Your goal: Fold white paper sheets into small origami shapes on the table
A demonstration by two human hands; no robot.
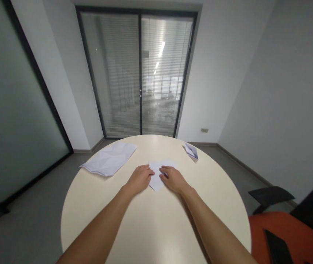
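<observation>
A small folded piece of white paper [156, 182] lies near the middle of the round table, its lower end coming to a point towards me. My left hand [141, 177] is closed on its left edge, thumb and fingertips resting on the paper. On the opposite side, my right hand [173, 178] has its bent fingers and thumb at the paper's right part, with a shaded flap between them. The fingers hide both side edges, and part of the paper shows beyond the hands.
A larger creased white sheet [112, 158] lies at the table's far left. A small folded paper [191, 150] sits near the far right edge of the cream table [151, 231]. An orange chair [291, 234] with black armrests stands at the right. Behind is a glass door [118, 80].
</observation>
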